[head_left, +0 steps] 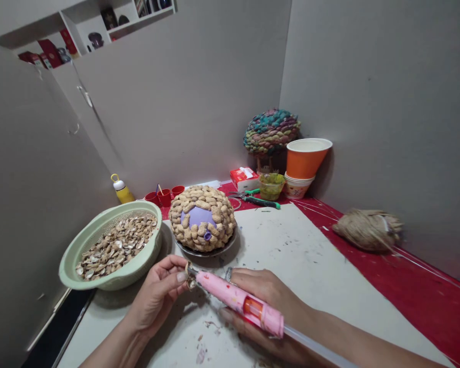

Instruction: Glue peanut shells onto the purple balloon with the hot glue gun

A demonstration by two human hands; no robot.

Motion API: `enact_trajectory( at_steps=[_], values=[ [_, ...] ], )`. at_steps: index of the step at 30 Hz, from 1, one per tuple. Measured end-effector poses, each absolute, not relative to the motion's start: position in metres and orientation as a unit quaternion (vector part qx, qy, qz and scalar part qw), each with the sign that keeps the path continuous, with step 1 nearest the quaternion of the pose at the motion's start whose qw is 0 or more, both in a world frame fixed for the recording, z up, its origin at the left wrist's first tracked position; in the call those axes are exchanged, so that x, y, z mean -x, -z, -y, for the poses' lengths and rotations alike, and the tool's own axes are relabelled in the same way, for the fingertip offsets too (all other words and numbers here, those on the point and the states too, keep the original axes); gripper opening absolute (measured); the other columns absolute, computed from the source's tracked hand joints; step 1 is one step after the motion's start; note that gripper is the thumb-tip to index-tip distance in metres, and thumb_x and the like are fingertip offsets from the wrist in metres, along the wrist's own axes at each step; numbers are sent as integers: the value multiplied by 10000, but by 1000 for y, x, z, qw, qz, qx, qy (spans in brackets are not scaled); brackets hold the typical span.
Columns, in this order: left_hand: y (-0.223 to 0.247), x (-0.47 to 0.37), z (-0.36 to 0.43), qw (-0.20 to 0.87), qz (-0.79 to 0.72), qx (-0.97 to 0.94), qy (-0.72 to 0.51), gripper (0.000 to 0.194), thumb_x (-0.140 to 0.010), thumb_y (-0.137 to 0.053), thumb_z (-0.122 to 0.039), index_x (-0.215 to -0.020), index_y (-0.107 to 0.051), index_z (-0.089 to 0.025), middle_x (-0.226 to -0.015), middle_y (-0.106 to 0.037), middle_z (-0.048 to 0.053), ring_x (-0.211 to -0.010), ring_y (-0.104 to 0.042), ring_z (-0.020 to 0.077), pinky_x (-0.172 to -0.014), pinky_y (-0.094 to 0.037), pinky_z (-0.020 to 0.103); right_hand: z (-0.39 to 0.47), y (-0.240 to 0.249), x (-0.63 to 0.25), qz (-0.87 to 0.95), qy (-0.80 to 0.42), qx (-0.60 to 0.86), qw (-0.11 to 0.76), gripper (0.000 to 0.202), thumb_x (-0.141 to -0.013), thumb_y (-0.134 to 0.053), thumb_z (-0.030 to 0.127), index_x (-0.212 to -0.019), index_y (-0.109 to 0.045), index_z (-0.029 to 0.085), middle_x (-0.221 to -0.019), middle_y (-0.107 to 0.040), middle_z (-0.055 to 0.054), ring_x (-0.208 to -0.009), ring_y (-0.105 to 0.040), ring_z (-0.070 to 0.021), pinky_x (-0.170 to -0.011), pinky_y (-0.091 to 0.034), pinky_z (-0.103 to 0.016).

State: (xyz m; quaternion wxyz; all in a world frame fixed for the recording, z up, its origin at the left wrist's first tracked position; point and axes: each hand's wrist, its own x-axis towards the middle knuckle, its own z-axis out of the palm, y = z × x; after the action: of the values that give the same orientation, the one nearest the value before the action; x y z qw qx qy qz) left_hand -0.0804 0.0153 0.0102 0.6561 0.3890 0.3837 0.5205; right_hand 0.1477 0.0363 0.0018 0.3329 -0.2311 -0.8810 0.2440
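My left hand (164, 286) pinches a small peanut shell (190, 276) between thumb and fingers. Wrapped round a pink glue gun (233, 299), my right hand (264, 299) holds it with its dark nozzle at the shell; a clear glue stick (314, 347) extends from its rear end. Beyond both hands, a purple balloon (197, 217) covered largely in peanut shells (223, 217) rests on a dark plate (214, 252). A bare purple patch and the balloon's knot show on its near side.
A green basin (67, 266) of shells stands at the left, with a yellow bottle (123, 191) behind. Further back are red cups (164, 198), green-handled pliers (261, 203), a bowl (272, 187), an orange bucket (307, 161) and a colourful ball (271, 131). Twine (368, 230) lies at the right.
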Motion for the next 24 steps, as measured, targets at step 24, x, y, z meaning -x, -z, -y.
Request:
enact_trajectory(
  at_steps=[24],
  values=[
    [-9, 81, -14, 641, -396, -403, -520, 148, -736, -773, -148, -869, -707, -135, -782, -643, 7, -700, -546, 78, -686, -448, 178, -35, -5, -148, 880, -238, 244, 330, 214, -921, -462, 304, -736, -419, 204, -690, -499, 1, -606, -446, -137, -592, -356, -264]
  ],
)
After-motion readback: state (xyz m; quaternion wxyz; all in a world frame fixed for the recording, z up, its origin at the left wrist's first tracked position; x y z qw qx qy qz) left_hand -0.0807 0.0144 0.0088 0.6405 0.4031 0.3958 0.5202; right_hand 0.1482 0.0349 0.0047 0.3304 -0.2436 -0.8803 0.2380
